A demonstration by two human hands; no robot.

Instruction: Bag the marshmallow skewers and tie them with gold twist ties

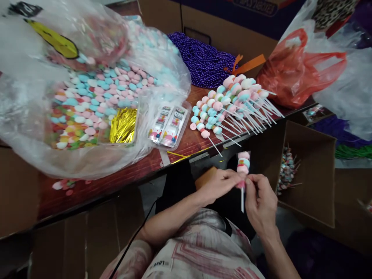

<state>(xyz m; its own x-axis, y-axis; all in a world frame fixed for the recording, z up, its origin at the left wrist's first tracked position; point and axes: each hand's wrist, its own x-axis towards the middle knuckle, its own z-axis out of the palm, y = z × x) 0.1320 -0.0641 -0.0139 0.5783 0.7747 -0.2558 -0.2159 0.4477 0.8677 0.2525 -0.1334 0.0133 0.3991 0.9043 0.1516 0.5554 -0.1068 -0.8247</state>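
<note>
A candy skewer (243,164) in a clear wrapper stands upright above my lap, its pink, white and blue sweets on top and its white stick pointing down. My left hand (218,185) pinches the wrapper just under the sweets. From the other side, my right hand (263,199) closes thumb and finger on the same gathered spot. What lies between the fingertips is too small to make out. Beyond my hands, unwrapped candy skewers (232,104) lie piled on the red-brown table (99,186), sticks toward me.
A large plastic bag (95,157) of loose sweets spreads over the table's left. Gold twist ties (123,126) and a tray of labels (170,126) sit beside it. Behind are purple beads (200,58) and a red bag (293,73). An open carton (310,186) at right holds skewers.
</note>
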